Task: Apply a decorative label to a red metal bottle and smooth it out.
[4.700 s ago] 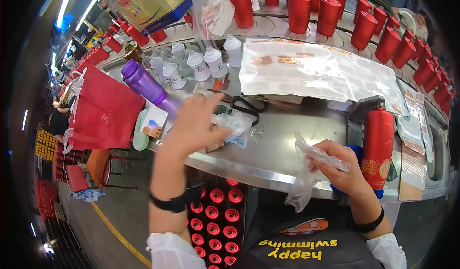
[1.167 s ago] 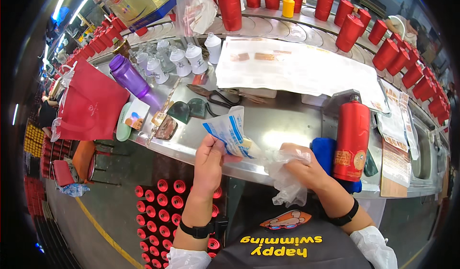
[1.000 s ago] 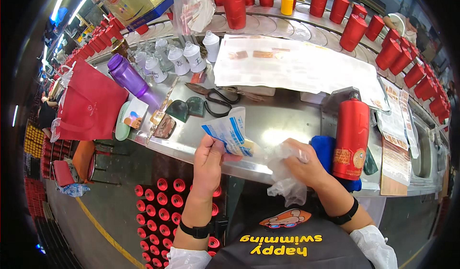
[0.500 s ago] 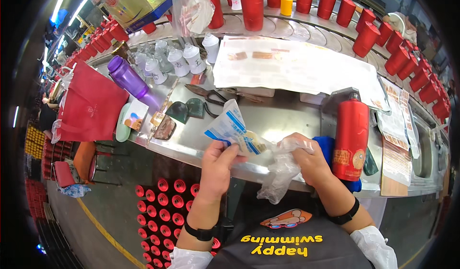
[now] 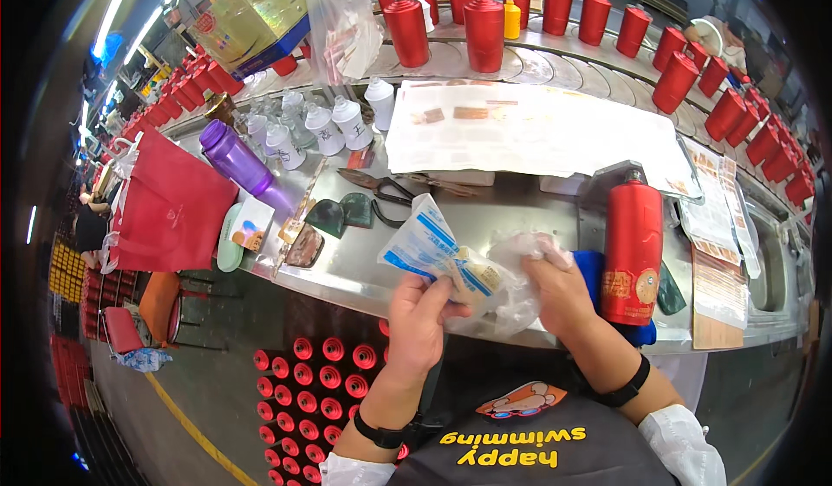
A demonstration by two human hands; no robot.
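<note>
My left hand (image 5: pixel 418 317) pinches the lower edge of a white and blue printed plastic packet (image 5: pixel 426 236) between thumb and fingers. The packet stands up, tilted, over the steel bench's front edge. Just to its right, my right hand (image 5: pixel 559 291) is closed on crumpled clear plastic film (image 5: pixel 513 291), which bunches around its fingers and touches the packet's right end. Whether film and packet are joined, I cannot tell. A red bottle (image 5: pixel 634 243) stands to the right of my right hand, beside a blue cloth (image 5: pixel 589 271).
White paper sheets (image 5: pixel 529 131) cover the back of the bench. Pliers (image 5: pixel 390 190), dark green pads (image 5: pixel 326 218), a purple bottle (image 5: pixel 234 154) and white bottles (image 5: pixel 351 124) lie or stand at left. Red bottles (image 5: pixel 483 35) line a curved conveyor behind. Red-capped items (image 5: pixel 330 377) stand below the bench.
My left hand and the packet have shifted right, toward my right hand. The clear film, hanging low before, is now gathered higher against the packet. The whole view has shifted slightly.
</note>
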